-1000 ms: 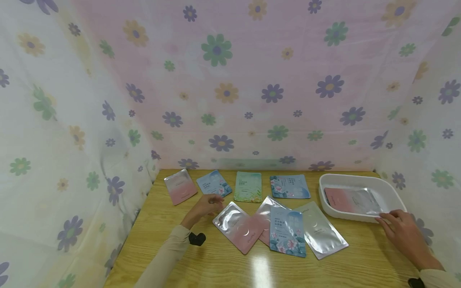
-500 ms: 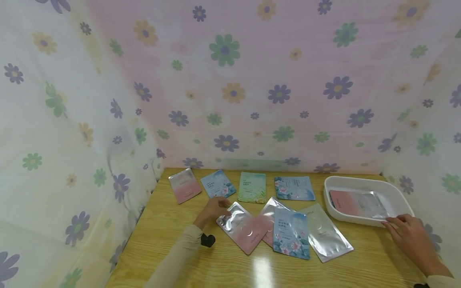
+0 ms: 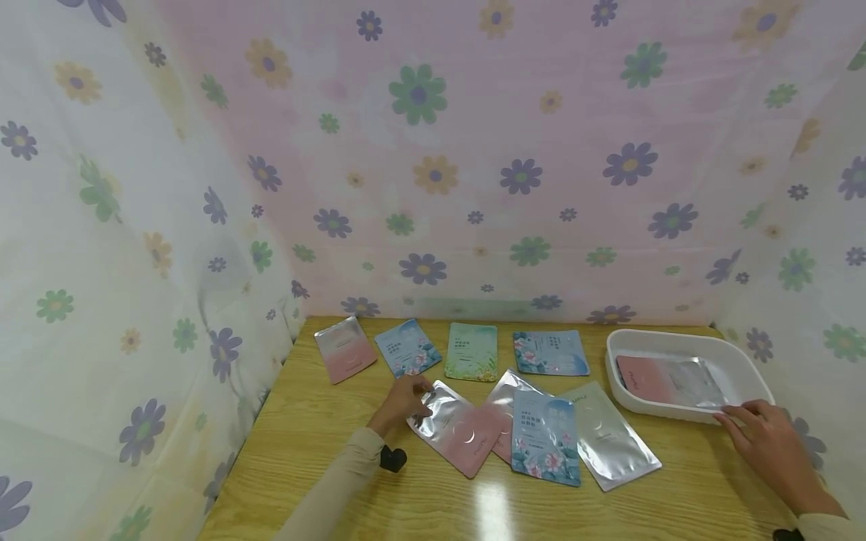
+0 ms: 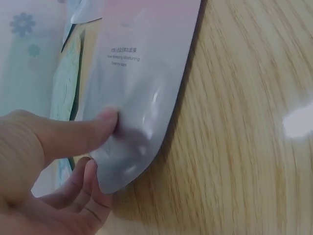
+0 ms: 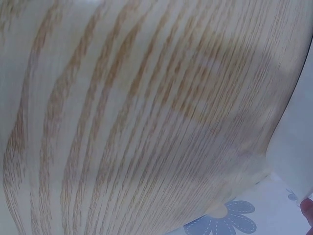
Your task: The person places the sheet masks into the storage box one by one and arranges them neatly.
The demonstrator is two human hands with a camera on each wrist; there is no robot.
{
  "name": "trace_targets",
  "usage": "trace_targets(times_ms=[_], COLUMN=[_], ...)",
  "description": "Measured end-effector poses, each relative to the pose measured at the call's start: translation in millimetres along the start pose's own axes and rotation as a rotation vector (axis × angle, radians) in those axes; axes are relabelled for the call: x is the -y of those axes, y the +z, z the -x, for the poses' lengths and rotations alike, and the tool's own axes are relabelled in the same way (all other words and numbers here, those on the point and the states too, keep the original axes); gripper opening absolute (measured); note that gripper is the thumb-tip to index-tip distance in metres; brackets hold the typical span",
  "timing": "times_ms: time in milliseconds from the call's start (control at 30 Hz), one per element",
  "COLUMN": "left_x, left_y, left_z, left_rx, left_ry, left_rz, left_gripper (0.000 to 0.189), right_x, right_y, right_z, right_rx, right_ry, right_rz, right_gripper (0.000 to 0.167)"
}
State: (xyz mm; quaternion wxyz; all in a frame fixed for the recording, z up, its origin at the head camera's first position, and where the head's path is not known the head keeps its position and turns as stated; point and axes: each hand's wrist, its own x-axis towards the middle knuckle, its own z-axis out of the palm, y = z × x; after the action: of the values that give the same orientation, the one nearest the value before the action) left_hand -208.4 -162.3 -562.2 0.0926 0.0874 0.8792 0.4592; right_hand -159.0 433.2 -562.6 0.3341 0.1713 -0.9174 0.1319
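Note:
My left hand [image 3: 401,406] pinches the silver corner of a pink-and-silver sheet mask packet [image 3: 467,439]. In the left wrist view, the thumb [image 4: 93,132] lies on top of that packet while the other fingers curl beneath its edge. Its far end overlaps a second pink-and-silver packet [image 3: 502,391], which is partly covered by a blue floral packet [image 3: 545,439]. On the right, my right hand [image 3: 767,443] holds the near rim of a white plastic basin [image 3: 670,410] between thumb and fingers. A pink-and-silver packet [image 3: 649,382] lies inside that basin. Only a fingertip [image 5: 307,211] shows in the right wrist view.
Along the back of the wooden table [image 3: 304,451] lie a pink packet [image 3: 346,352], a blue packet [image 3: 409,347], a green packet [image 3: 471,353] and another blue packet [image 3: 551,353]. A pale green-and-silver packet [image 3: 612,443] lies right of centre. Floral cloth [image 3: 473,150] walls the table's back and sides.
My left hand has moved slightly right and closed its fingers on the packet's silver corner. The right hand stays on the basin's rim. The head view has shifted a little.

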Motion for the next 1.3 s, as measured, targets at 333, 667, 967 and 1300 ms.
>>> trace_targets(times_ms=[333, 667, 967, 1300], left_x=[-7.4, -10.7, -11.4, 5.3], left_y=[-0.8, 8.5, 11.3, -1.1], left_z=[4.4, 11.1, 15.4, 11.2], left_rx=[-0.023, -0.114, -0.095, 0.094], left_ry=[-0.025, -0.089, -0.033, 0.082], left_rz=[-0.046, -0.276, -0.292, 0.089], left_gripper=[0.028, 0.033, 0.029, 0.023], right_x=[0, 3, 3, 1], right_y=[-3, -3, -2, -2], right_z=[0.7, -2.7, -3.5, -3.2], right_rx=[0.004, -0.033, -0.037, -0.022], right_ry=[0.008, -0.033, -0.065, -0.06], right_rz=[-0.025, -0.044, -0.026, -0.028], right_gripper=[0.06, 0.075, 0.078, 0.067])
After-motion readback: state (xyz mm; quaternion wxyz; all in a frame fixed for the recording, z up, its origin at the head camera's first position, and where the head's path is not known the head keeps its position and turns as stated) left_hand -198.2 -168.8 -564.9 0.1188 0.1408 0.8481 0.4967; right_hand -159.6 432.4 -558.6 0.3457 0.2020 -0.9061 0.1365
